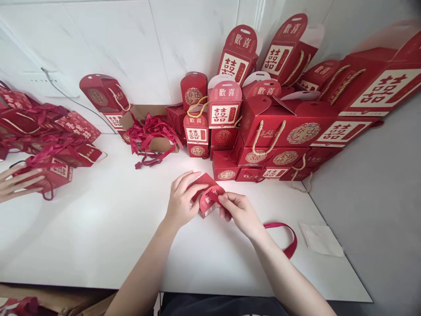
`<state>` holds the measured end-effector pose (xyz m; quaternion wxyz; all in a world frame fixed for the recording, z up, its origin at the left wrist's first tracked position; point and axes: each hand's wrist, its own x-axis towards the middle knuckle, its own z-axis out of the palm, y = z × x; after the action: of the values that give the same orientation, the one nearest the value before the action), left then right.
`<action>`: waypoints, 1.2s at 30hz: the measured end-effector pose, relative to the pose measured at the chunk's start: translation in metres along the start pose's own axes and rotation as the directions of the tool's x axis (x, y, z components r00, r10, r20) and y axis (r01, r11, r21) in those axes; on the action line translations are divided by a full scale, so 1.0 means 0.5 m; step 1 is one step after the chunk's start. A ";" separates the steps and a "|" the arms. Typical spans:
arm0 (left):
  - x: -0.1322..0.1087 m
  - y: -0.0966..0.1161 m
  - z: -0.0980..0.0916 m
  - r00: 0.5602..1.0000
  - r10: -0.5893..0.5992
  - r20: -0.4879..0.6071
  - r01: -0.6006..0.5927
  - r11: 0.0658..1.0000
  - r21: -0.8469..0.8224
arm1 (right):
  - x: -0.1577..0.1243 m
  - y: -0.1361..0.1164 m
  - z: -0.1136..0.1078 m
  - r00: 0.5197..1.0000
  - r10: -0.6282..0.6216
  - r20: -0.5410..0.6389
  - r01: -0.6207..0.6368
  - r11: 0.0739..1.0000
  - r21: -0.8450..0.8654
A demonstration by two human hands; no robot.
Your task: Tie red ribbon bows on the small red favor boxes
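Note:
A small red gift box (208,210) with a rounded top flap sits tilted on the table in front of me. My left hand (181,199) grips it from the left, fingers over its far side and thumb by the flap. With thumb and index finger, my right hand (239,211) pinches a red ribbon at the flap's slot. Most of that ribbon is hidden behind my hand. Beyond my right forearm, a loop of dark red ribbon (292,241) lies on the white table; whether both are one piece I cannot tell.
Stacked red gift boxes (283,127) with rope handles fill the back right. A cardboard box (153,112) holds tangled red ribbons (151,131). Ribboned boxes (59,140) lie at left, where another person's hand (16,184) touches one. A white tissue (320,239) lies right.

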<state>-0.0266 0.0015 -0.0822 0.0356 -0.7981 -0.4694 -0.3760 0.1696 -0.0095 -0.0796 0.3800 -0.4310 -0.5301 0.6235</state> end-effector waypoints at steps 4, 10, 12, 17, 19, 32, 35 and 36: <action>0.002 0.001 0.005 0.999 0.041 -0.036 -0.040 0.999 0.028 | 0.003 0.006 0.016 0.998 -0.053 -0.031 0.049 0.993 -0.107; 0.013 0.006 0.007 0.968 -0.027 -0.248 0.032 0.999 0.019 | 0.001 -0.012 0.016 0.937 -0.310 -0.161 0.209 0.867 -0.453; 0.024 0.010 -0.004 0.955 -0.088 -0.282 0.078 0.996 -0.045 | 0.005 -0.031 0.012 0.873 -0.463 -0.154 0.322 0.784 -0.531; 0.049 0.019 -0.035 0.958 -0.139 -0.252 0.094 0.979 -0.183 | 0.041 -0.087 0.010 0.884 -0.457 0.098 0.466 0.839 -0.282; 0.050 0.014 -0.041 0.962 -0.224 -0.158 0.172 0.942 -0.288 | 0.059 -0.105 0.011 0.881 -0.463 0.099 0.473 0.865 -0.170; 0.015 -0.052 -0.023 0.691 -0.720 0.060 0.664 0.601 -0.445 | 0.125 -0.059 0.044 0.964 -0.233 0.126 0.250 0.958 -0.141; 0.013 -0.054 -0.021 0.679 -0.730 0.085 0.670 0.567 -0.480 | 0.138 -0.057 0.048 0.960 -0.223 0.167 0.249 0.957 -0.149; 0.012 -0.053 -0.021 0.678 -0.730 0.086 0.670 0.565 -0.482 | 0.142 -0.057 0.049 0.959 -0.223 0.177 0.251 0.955 -0.158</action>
<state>-0.0515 0.0163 -0.0785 -0.2846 -0.5040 -0.6362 -0.5101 0.1229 0.0527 -0.0591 0.3692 -0.3458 -0.6602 0.5552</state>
